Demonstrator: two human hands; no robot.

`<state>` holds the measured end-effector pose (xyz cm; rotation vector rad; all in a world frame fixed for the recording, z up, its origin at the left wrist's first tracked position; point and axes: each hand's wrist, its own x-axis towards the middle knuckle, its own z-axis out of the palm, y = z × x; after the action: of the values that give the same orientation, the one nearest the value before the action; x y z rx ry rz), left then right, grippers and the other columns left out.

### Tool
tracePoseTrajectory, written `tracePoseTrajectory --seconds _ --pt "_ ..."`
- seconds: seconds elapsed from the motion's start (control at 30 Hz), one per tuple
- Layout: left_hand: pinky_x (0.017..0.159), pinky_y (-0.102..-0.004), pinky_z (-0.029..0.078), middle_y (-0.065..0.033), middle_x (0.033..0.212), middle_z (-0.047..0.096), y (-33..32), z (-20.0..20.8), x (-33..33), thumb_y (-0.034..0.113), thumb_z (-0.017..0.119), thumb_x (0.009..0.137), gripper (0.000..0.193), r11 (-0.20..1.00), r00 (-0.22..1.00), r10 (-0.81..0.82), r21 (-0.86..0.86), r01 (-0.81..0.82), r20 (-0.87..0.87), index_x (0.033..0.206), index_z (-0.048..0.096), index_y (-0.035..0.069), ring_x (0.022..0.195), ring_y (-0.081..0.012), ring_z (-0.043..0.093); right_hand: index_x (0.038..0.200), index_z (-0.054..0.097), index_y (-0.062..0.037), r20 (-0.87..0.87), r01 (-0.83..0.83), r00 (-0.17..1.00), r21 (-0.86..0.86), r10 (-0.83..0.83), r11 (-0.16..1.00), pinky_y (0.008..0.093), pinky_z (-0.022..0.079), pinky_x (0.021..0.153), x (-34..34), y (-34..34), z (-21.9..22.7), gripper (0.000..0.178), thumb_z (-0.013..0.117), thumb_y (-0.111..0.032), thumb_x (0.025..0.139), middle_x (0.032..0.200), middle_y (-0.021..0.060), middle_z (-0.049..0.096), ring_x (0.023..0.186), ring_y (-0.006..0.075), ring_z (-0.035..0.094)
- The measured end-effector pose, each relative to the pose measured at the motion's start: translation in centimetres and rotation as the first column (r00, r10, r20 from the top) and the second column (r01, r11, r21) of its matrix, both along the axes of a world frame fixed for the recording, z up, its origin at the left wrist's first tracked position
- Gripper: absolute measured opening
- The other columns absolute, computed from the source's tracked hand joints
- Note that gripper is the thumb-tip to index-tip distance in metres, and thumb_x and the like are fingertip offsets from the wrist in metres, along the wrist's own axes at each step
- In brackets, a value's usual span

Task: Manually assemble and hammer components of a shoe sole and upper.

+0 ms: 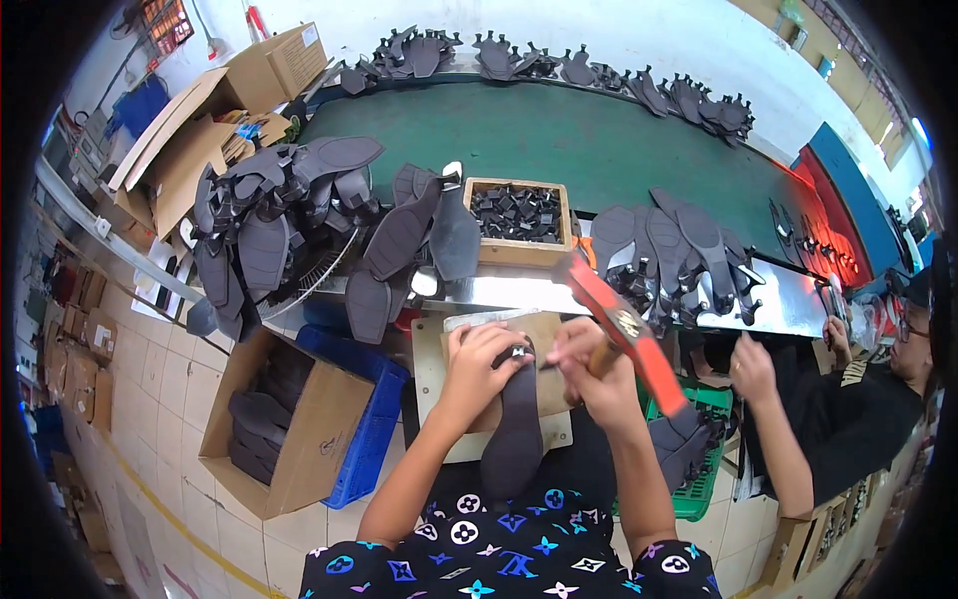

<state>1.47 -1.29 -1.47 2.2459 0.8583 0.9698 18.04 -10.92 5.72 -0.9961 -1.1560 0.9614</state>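
A dark shoe sole (515,429) lies over the work board (557,431) in front of me, its toe pointing toward my body. My left hand (483,361) is closed around its heel end, where a small shiny spot shows. My right hand (599,377) grips a hammer (629,334) with a red head, held tilted above the board's right side. Its thumb and forefinger are pinched near the heel, seemingly on a small dark piece (547,365) too small to make out. Just beyond stands a wooden box (515,254) full of small black pieces.
Heaps of heeled soles (264,250) hang at the left; more soles (664,245) lie right of the box. Behind runs a green conveyor belt (469,135). A carton (299,439) stands in a blue crate (364,429) at left. Another person (848,419) works at right beside a green basket (699,489).
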Motion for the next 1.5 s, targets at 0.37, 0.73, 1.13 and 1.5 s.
tracePoseTrajectory --seconds 0.37,0.73,1.13,1.5 --pt "0.109 -0.0472 0.022 -0.0052 0.112 0.071 0.0 0.0 -0.7 0.034 0.08 0.078 0.035 0.997 1.0 -0.003 -0.076 0.001 -0.02 0.101 0.074 0.008 0.121 -0.0193 0.058 0.102 0.072 0.0027 0.35 -0.146 0.923 -0.061 0.158 0.987 0.027 0.054 0.08 3.0 5.7 -5.8 0.016 0.07 -0.001 0.086 0.099 0.0098 0.073 0.088 0.0142 0.068" --pt "0.108 -0.0515 0.023 -0.0016 0.101 0.073 -0.1 -0.2 -0.4 0.039 0.079 0.078 0.036 1.0 1.0 0.008 -0.029 -0.009 -0.004 0.096 0.075 0.008 0.116 -0.0187 0.06 0.102 0.074 -0.0018 0.449 -0.148 0.885 0.025 0.121 0.989 0.0266 0.052 0.072 3.4 5.7 -6.6 0.025 0.079 -0.009 0.078 0.095 0.0097 0.073 0.083 0.0124 0.068" --pt "0.109 -0.051 0.025 -0.0037 0.099 0.073 0.4 -0.2 -1.0 0.027 0.081 0.077 0.027 0.998 0.995 0.05 -0.045 -0.046 0.084 0.098 0.075 0.011 0.109 -0.0188 0.063 0.089 0.069 -0.0003 0.586 -0.32 0.791 0.15 0.176 0.936 0.0324 0.054 0.074 3.9 7.7 -5.2 0.021 0.081 -0.007 0.071 0.093 0.0117 0.072 0.082 0.025 0.07" --pt "0.066 -0.0281 0.053 -0.008 0.083 0.073 0.8 1.8 -0.7 0.007 0.083 0.074 0.024 0.886 0.944 -0.023 -0.431 0.172 0.328 0.095 0.075 -0.002 0.073 -0.009 0.065 0.104 0.067 0.0005 0.58 0.107 0.809 0.015 -0.095 0.994 0.0272 0.049 0.069 3.0 4.6 -2.2 0.029 0.076 -0.002 0.076 0.088 0.0075 0.067 0.073 0.0138 0.061"
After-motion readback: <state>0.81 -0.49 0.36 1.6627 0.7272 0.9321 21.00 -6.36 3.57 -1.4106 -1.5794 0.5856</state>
